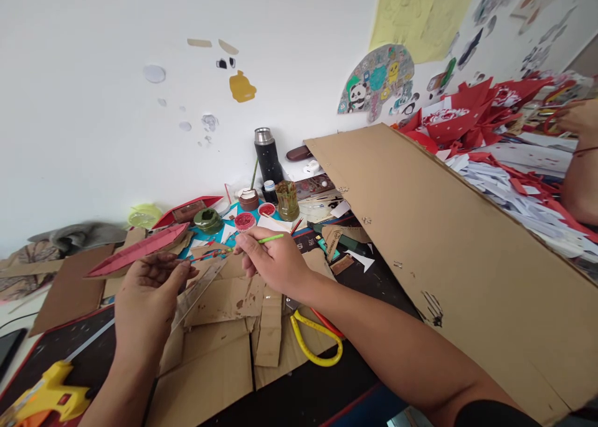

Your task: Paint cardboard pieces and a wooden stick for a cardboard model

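Observation:
My right hand [268, 257] is closed around a thin paintbrush with a green handle [272, 238], its bristle end pointing left towards my other hand. My left hand [152, 284] is closed in a pinch, thumb against fingers; a thin reddish piece shows at the fingertips, too small to name. Below both hands lie paint-stained cardboard pieces [224, 305] and a clear ruler [200, 290]. Just beyond the right hand stand small pots of red paint [245, 221] and a jar of dark green paint [208, 220].
Yellow-handled scissors [317, 340] lie below my right forearm, and a yellow glue gun [51, 393] at lower left. A large cardboard sheet [448, 246] slants across the right side. A black flask [267, 156] stands by the wall. Another person's arm [582, 165] shows at far right.

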The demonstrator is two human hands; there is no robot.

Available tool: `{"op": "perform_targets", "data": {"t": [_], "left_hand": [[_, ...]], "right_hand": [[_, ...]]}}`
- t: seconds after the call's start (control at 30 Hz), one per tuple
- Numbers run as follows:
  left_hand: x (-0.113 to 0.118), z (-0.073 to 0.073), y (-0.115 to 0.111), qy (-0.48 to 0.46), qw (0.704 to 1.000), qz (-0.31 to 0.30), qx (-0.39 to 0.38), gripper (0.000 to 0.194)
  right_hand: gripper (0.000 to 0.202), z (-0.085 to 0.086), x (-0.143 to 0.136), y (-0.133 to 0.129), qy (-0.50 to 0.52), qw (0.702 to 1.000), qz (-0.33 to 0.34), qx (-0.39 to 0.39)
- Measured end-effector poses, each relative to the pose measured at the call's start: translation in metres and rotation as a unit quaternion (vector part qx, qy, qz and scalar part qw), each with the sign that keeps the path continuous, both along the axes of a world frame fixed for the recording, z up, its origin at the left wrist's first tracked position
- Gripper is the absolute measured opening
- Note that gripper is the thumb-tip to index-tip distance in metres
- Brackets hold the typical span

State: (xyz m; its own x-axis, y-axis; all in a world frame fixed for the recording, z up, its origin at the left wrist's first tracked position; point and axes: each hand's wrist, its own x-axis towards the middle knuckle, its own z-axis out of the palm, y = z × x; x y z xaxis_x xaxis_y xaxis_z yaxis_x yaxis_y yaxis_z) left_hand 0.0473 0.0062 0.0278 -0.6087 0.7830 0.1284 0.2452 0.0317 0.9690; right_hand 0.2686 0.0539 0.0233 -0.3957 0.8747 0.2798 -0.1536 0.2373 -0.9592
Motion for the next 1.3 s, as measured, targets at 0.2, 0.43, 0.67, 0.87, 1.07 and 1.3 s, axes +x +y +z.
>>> {"op": "perform_targets", "data": {"t": [0.2, 0.43, 0.67, 0.87, 1.07, 1.3], "left_hand": [[0.0010, -0.0001, 0.0001, -0.016, 1.000, -0.012, 0.005, 0.045], [-0.0030, -0.0022, -0.0001, -0.020, 1.000, -0.004, -0.008, 0.046], [-0.0028, -0.0026, 0.0005, -0.045, 0.999, -0.019, 0.000, 0.045], [-0.0022, -0.0023, 0.0016, -0.020, 1.000, -0.010, 0.008, 0.044], [0.0033, 0.0014, 0.0020, -0.031, 0.999, -0.018, 0.002, 0.044], [-0.0020, -0.0022, 0.0014, -0.012, 1.000, -0.019, 0.008, 0.043]], "right_hand": [[0.055, -0.0011, 0.0006, -0.0012, -0.027, 0.999, 0.008, 0.025], [0.059, 0.0009, 0.0009, -0.0002, -0.022, 1.000, 0.003, 0.001], [0.059, 0.0005, 0.0016, -0.0001, -0.048, 0.999, 0.002, 0.014], [0.058, -0.0001, 0.0006, 0.0009, -0.022, 1.000, 0.003, -0.002], [0.058, 0.0001, 0.0013, -0.0001, -0.048, 0.999, -0.004, 0.008], [0.058, -0.0005, 0.0011, 0.0017, -0.026, 1.000, -0.005, 0.004]]}}
